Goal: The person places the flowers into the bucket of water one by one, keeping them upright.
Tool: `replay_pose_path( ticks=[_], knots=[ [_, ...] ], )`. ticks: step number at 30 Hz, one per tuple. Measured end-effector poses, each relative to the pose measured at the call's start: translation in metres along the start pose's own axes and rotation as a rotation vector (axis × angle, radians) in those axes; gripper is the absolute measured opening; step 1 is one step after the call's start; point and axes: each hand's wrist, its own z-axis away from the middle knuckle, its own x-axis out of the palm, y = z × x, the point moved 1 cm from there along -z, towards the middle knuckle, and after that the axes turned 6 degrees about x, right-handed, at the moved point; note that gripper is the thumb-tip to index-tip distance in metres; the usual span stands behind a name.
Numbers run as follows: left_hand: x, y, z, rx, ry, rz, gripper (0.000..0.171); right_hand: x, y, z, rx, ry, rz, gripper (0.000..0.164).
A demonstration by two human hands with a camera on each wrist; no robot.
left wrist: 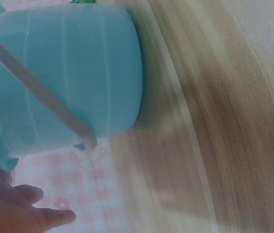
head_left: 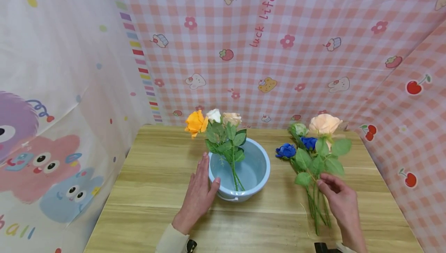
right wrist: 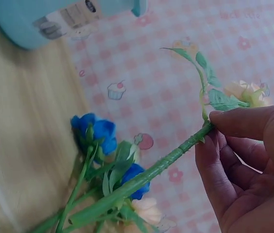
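Observation:
A light blue bucket (head_left: 265, 167) stands on the table, holding an orange rose (head_left: 196, 123), a white rose (head_left: 213, 115) and a cream rose (head_left: 232, 119) that lean to its back left. Against the bucket's left side rests my left hand (head_left: 198, 198), its fingers extended and its thumb by the rim. My right hand (head_left: 341, 202) pinches the green stem (right wrist: 142, 179) of a peach rose (head_left: 325, 124) between thumb and forefinger, raised off the table. Below and beside it lie two blue roses (head_left: 286, 151) and a pale green flower (head_left: 298, 129).
The wooden table (head_left: 150, 175) backs onto a pink checked cloth (head_left: 251, 71), with more cloth on both sides. Thin plant scraps (head_left: 304, 209) lie near the loose stems. The bucket's handle (left wrist: 40, 92) hangs down at its side.

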Motion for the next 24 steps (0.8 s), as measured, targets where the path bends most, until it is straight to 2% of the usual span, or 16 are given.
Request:
replay_pose_path(
  ticks=[4, 9, 17, 24],
  knots=[
    [0.000, 0.000, 0.000, -0.003, -0.002, -0.002, 0.076, 0.004, -0.006, 0.002, -0.024, -0.004, -0.073, 0.038],
    [0.000, 0.000, 0.000, -0.004, -0.002, -0.002, 0.076, 0.009, -0.014, 0.005, -0.063, 0.009, -0.108, 0.034],
    [0.000, 0.000, 0.000, -0.006, -0.004, -0.004, 0.076, 0.015, -0.023, 0.004, -0.069, 0.001, -0.211, 0.031],
    [0.000, 0.000, 0.000, -0.007, -0.001, 0.001, 0.076, 0.021, -0.037, 0.008, -0.082, -0.007, -0.211, 0.030]
  ],
)
